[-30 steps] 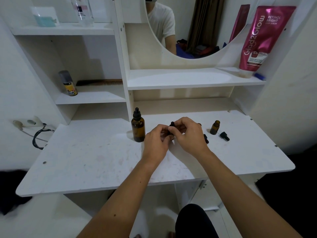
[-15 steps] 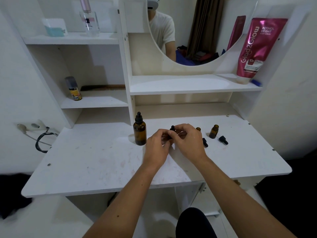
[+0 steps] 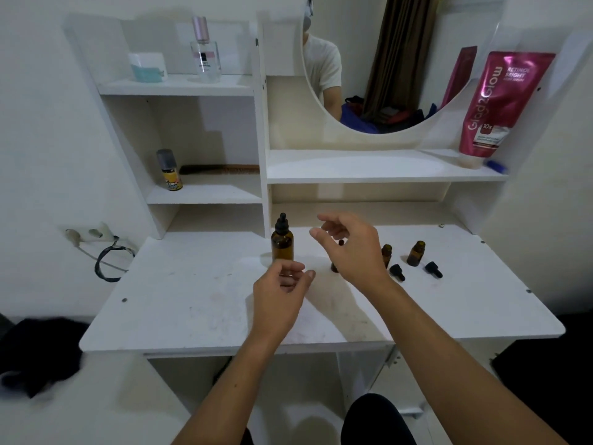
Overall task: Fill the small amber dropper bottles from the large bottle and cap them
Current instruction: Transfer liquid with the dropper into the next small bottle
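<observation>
Now that your two hands have come apart, the small capped bottle (image 3: 337, 256) you were pinching between them stands by itself on the white desk top (image 3: 199, 303), mostly hidden behind your right hand (image 3: 351, 248); only its black cap tip and amber base show.

Head view, hands: your left hand (image 3: 279, 295) hovers low over the desk, fingers loosely curled, nothing in them. Your right hand is raised, fingers spread and empty, thumb and forefinger parted above the bottle. Neither hand touches anything.

Head view, task things: the large amber bottle (image 3: 282, 244) stands upright with its dropper cap on, just beyond your left hand. To the right, two small amber bottles stand open: one (image 3: 386, 253) close by your right wrist, one (image 3: 416, 253) further right. A loose black dropper cap (image 3: 397, 272) lies in front of the first, another (image 3: 434, 269) in front of the second.

Reading: one small bottle looks closed and set down; two remain uncapped, and whether they hold liquid cannot be told from here. Likely next is reaching for the large bottle or the next open one.

Against the earlier frame: half a second ago both hands were closed together on that small bottle at desk centre, seemingly twisting its cap. The large bottle, open bottles and loose caps keep their places; only the view has tipped up, showing more shelf.
</observation>
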Motion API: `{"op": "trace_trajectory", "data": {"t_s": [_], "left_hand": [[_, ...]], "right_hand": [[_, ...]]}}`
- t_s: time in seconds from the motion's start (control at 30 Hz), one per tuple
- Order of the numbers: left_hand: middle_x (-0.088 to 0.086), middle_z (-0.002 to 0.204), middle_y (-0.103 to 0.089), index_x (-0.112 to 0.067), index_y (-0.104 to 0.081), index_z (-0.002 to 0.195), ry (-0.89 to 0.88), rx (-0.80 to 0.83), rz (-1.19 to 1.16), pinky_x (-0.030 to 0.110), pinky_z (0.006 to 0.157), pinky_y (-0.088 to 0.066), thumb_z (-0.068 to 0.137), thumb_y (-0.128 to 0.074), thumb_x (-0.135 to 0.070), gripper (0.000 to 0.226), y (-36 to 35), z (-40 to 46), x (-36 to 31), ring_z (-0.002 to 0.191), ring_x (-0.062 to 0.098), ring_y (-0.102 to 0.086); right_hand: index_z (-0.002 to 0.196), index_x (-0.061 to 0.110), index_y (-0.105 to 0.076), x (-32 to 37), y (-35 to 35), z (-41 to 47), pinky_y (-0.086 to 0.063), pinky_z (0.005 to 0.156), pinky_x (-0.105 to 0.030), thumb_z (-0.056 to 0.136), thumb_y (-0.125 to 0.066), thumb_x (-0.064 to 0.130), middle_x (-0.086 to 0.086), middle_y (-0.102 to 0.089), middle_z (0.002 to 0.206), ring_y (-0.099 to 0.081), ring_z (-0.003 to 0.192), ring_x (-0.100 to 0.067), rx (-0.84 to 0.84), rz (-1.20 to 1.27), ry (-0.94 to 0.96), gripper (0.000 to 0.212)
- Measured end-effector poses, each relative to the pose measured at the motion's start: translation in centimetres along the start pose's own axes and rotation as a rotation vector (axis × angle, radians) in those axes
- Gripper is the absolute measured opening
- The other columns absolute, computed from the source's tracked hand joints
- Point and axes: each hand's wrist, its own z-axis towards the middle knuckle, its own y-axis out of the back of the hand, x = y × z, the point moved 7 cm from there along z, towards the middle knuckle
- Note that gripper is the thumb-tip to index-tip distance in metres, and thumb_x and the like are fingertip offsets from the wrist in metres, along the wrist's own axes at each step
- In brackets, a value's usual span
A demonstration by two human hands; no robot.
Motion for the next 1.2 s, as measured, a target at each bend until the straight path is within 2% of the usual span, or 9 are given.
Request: {"op": "trace_trajectory", "data": {"t_s": [0.13,0.27,0.33,0.43,0.53,0.63,0.77,0.93,1.2], "left_hand": [[-0.012,0.096,-0.067,-0.025,-0.060,0.101,-0.009,-0.136,0.001,0.012,0.071,-0.054,0.082,-0.085,-0.038,0.034,2.6,1.0,0.3,0.086,0.012,-0.066],[-0.009,0.125,-0.059,-0.027,-0.052,0.127,0.006,-0.113,0.028,0.025,0.095,-0.055,0.076,-0.090,-0.038,0.065,2.4,2.6,0.8,0.106,0.014,-0.062],[-0.009,0.136,-0.057,-0.029,-0.049,0.136,0.017,-0.073,0.030,0.028,0.101,-0.051,0.077,-0.089,-0.039,0.072,1.6,3.3,0.9,0.114,0.013,-0.060],[-0.011,0.136,-0.061,-0.030,-0.050,0.138,0.019,-0.047,0.053,0.025,0.100,-0.048,0.083,-0.084,-0.037,0.064,1.0,4.0,1.1,0.114,0.009,-0.059],[-0.010,0.128,-0.066,-0.024,-0.054,0.136,0.029,-0.052,0.031,0.013,0.093,-0.045,0.090,-0.079,-0.025,0.052,1.3,4.2,1.6,0.111,0.009,-0.063],[-0.016,0.118,-0.063,-0.023,-0.055,0.135,0.043,-0.057,0.040,0.005,0.085,-0.041,0.091,-0.078,-0.020,0.050,1.3,4.3,1.8,0.106,0.006,-0.061],[-0.018,0.114,-0.062,-0.023,-0.055,0.135,0.054,-0.054,0.043,0.013,0.091,-0.044,0.091,-0.079,-0.021,0.050,1.1,4.5,2.1,0.104,0.005,-0.061],[-0.010,0.127,-0.066,-0.024,-0.054,0.135,0.058,-0.055,0.060,0.031,0.104,-0.050,0.091,-0.079,-0.023,0.051,1.1,4.5,2.2,0.111,0.011,-0.063],[-0.006,0.133,-0.066,-0.024,-0.053,0.138,0.061,-0.064,0.086,0.034,0.106,-0.050,0.091,-0.078,-0.024,0.052,1.2,4.3,1.7,0.109,0.009,-0.062]], "right_hand": [[0.123,0.018,-0.075,1.7,-2.7,1.3,-0.059,0.090,-0.026,0.096,-0.077,0.031,0.006,-0.072,0.108,-0.069,0.098,-0.012,0.098,0.043,0.023,0.030],[0.124,0.020,-0.074,2.8,-4.2,2.3,-0.056,0.093,-0.019,0.099,-0.073,0.029,0.006,-0.072,0.114,-0.069,0.101,-0.009,0.158,0.053,0.022,0.026],[0.123,0.020,-0.075,3.0,-4.6,2.6,-0.054,0.091,-0.015,0.101,-0.071,0.026,0.005,-0.073,0.115,-0.070,0.100,-0.009,0.170,0.050,0.008,0.023],[0.119,0.018,-0.076,3.0,-5.1,3.0,-0.053,0.090,-0.016,0.102,-0.069,0.023,0.004,-0.073,0.115,-0.069,0.100,-0.012,0.189,0.003,-0.001,0.019],[0.111,0.018,-0.078,2.8,-5.4,3.3,-0.048,0.084,-0.011,0.103,-0.069,0.021,0.009,-0.070,0.105,-0.066,0.095,-0.010,0.192,-0.011,-0.005,0.013],[0.101,0.015,-0.078,2.9,-5.4,3.5,-0.051,0.081,-0.013,0.101,-0.071,0.019,0.009,-0.070,0.097,-0.067,0.089,-0.010,0.156,-0.024,0.020,0.008],[0.093,0.011,-0.076,3.1,-5.5,3.7,-0.053,0.079,-0.012,0.098,-0.073,0.013,0.005,-0.072,0.092,-0.067,0.085,-0.012,0.127,-0.040,0.062,0.007],[0.090,0.006,-0.075,3.5,-5.6,3.6,-0.053,0.077,-0.014,0.096,-0.072,0.007,0.003,-0.070,0.090,-0.064,0.079,-0.008,0.106,-0.055,0.095,0.007],[0.110,0.012,-0.075,3.7,-5.6,3.3,-0.049,0.081,-0.004,0.104,-0.066,0.018,0.003,-0.073,0.105,-0.067,0.096,-0.009,0.223,-0.020,0.040,0.012]]}}
